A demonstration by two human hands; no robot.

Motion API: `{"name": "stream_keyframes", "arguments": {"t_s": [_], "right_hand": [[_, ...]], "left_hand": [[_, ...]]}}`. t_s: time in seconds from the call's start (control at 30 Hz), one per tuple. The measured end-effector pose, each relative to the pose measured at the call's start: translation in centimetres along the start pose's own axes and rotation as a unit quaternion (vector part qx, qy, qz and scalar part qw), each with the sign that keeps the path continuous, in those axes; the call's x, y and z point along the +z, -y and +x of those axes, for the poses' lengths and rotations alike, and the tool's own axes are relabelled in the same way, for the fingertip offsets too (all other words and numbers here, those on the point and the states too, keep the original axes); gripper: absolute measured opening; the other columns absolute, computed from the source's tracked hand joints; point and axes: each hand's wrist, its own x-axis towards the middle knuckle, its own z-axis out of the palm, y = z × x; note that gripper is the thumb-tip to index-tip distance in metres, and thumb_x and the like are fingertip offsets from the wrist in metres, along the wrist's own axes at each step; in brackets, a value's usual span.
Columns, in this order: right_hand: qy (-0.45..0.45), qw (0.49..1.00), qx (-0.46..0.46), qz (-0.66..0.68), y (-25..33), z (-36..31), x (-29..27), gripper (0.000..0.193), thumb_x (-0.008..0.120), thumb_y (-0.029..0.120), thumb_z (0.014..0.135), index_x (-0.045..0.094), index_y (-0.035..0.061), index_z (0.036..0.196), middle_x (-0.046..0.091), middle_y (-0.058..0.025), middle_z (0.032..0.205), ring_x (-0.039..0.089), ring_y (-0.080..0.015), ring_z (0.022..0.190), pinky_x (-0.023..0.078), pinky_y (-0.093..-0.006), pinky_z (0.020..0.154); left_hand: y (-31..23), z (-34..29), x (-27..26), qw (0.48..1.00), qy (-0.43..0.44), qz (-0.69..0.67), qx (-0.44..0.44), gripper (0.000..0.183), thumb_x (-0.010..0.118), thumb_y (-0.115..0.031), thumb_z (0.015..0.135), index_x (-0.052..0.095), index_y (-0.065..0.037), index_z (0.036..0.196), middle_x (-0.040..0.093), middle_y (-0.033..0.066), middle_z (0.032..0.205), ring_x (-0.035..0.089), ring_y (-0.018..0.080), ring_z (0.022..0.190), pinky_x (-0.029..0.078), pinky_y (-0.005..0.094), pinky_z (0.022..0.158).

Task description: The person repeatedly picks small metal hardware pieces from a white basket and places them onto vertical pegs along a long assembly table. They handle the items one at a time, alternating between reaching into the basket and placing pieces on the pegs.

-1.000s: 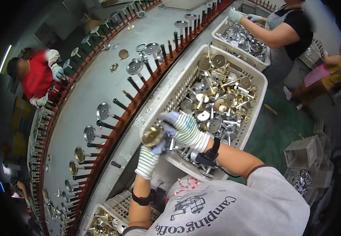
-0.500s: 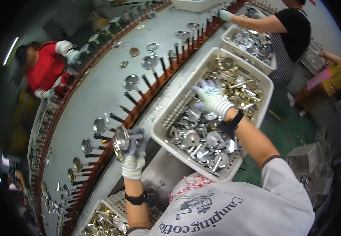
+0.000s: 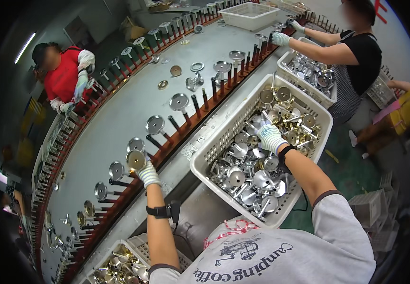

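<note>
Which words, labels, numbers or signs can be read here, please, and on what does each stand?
Grey short-sleeved T-shirt: dark, curved printed lettering, legible, but I won't copy it out.
Pale wall, upper right: large red marking, partly cut off; unreadable.
Right hand, striped white knitted glove: faint mark, too small to read.

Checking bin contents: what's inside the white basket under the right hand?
Heaped stemmed metal discs in the white basket: mostly silver nearer the wearer, more gold-toned farther off. The right hand covers part; lower layers and basket floor are hidden.
</note>
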Motion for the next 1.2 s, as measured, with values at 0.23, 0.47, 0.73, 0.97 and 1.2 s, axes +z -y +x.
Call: {"name": "stream_keyframes", "arguments": {"t_s": [0.23,0.47,0.73,0.97,1.2], "right_hand": [[-0.066,0.947,0.031,0.314,-3.2,-0.2,-1.1,0.054,0.073,0.024,0.071,0.057,0.0058,0.119,0.058,-0.0189,0.105,0.058,-0.0301,0.099,0.047,-0.0373,0.086],[-0.044,0.509,-0.003,0.86,2.4,-3.8,-8.1,0.041,0.068,0.021,0.08,0.054,0.004,0.115,0.063,-0.0035,0.095,0.062,-0.0135,0.083,0.054,-0.0304,0.074],[0.077,0.243,-0.033,0.966,6.7,-4.9,-5.3,0.055,0.072,0.041,0.076,0.052,0.0131,0.119,0.061,-0.0046,0.102,0.06,-0.0152,0.08,0.052,-0.0316,0.064],[0.125,0.185,-0.032,0.974,7.5,-4.2,-6.5,0.059,0.07,0.049,0.075,0.051,0.0133,0.118,0.06,-0.0091,0.107,0.059,-0.0141,0.078,0.047,-0.0255,0.057],[0.027,0.367,-0.014,0.93,8.0,-3.8,-5.3,0.055,0.072,0.045,0.076,0.055,0.0093,0.115,0.06,-0.0039,0.102,0.057,-0.0132,0.084,0.048,-0.0276,0.065]], "left_hand": [[-10.7,-10.2,-0.2,0.975,0.011,-0.175,-0.139,0.051,0.053,-0.034,0.092,0.039,-0.008,0.133,0.052,0.013,0.122,0.056,0.0223,0.099,0.049,0.0385,0.084],[-17.5,-12.4,7.8,0.935,0.291,-0.197,-0.054,0.045,0.051,-0.023,0.093,0.039,0.0,0.13,0.057,0.0187,0.117,0.061,0.0236,0.096,0.054,0.0338,0.078],[-11.3,-2.5,16.3,0.944,0.23,0.206,0.116,0.032,0.061,-0.026,0.082,0.062,0.0,0.101,0.065,0.018,0.094,0.062,0.0296,0.087,0.048,0.0386,0.078],[-9.6,-0.4,13.8,0.906,0.158,0.376,0.111,0.034,0.059,-0.03,0.077,0.064,0.002,0.085,0.066,0.0228,0.081,0.063,0.038,0.078,0.048,0.0435,0.072],[-13.7,-8.4,10.3,0.97,0.211,0.113,0.034,0.047,0.053,-0.039,0.087,0.055,0.004,0.107,0.061,0.0227,0.099,0.058,0.0349,0.095,0.045,0.0415,0.085]]}}
